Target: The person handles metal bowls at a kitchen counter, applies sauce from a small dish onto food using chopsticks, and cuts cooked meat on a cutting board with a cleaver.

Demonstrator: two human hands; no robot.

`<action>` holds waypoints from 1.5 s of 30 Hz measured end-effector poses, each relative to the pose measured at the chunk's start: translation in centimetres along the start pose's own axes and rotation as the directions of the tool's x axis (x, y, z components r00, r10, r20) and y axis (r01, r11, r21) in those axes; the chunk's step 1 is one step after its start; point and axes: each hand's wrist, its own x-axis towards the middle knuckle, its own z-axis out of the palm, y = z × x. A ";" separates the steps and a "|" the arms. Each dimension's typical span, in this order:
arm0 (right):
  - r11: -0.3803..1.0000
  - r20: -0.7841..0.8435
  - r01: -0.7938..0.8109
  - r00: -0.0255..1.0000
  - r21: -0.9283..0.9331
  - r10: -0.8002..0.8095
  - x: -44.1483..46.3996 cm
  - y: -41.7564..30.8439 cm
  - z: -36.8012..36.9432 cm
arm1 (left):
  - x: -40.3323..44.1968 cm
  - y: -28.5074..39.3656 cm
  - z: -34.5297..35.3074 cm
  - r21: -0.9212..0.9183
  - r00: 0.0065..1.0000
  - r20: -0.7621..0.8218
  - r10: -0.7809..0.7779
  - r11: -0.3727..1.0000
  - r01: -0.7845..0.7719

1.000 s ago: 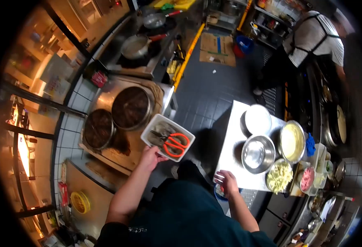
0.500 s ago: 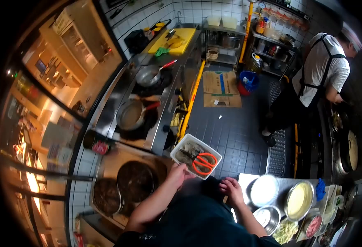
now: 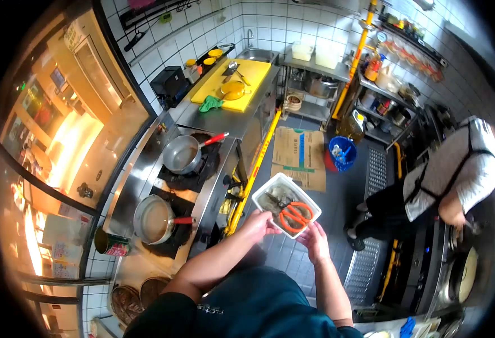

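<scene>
A white rectangular tub [image 3: 303,195] is held up in front of me, above the floor. My left hand [image 3: 258,226] grips its near left side, fingers closed on the edge. At the near right corner, my right hand [image 3: 315,243] also holds the tub, its fingertips partly hidden by the wall. Greyish, wet-looking food [image 3: 274,198], possibly shrimp, lies inside. On top rest kitchen scissors [image 3: 285,221] with orange handles, their dark blades pointing to the far left.
To the left, two pans [image 3: 182,153] [image 3: 152,219] sit on the stove. A yellow cutting board [image 3: 242,79] lies beyond. Flattened cardboard [image 3: 298,155] and a blue-lined bucket [image 3: 342,153] are on the floor. A co-worker [image 3: 453,169] stands at the right-hand cooktop.
My right hand has come from beside the right counter to the tub. The tub has moved slightly right. My view has shifted, and the co-worker is leaning more toward the cooktop.
</scene>
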 end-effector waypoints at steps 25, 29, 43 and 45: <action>0.989 0.238 -0.029 0.969 -0.144 0.063 59.4 -26.0 20.2 | 46.9 42.4 2.1 -0.020 0.971 -0.149 0.188 0.981 -0.193; 0.971 0.328 -0.032 0.938 -0.239 0.112 69.3 -28.8 23.5 | 52.1 47.8 2.0 0.011 0.918 -0.255 0.305 0.950 -0.312; 0.947 0.389 -0.155 0.884 -0.280 0.260 104.0 -32.2 33.7 | 50.8 47.4 -3.0 0.112 0.744 -0.590 0.313 0.944 -0.309; 0.938 0.368 -0.215 0.877 -0.270 0.307 106.8 -31.5 35.9 | 47.7 46.8 -2.8 -0.018 0.728 -0.650 0.218 0.953 -0.302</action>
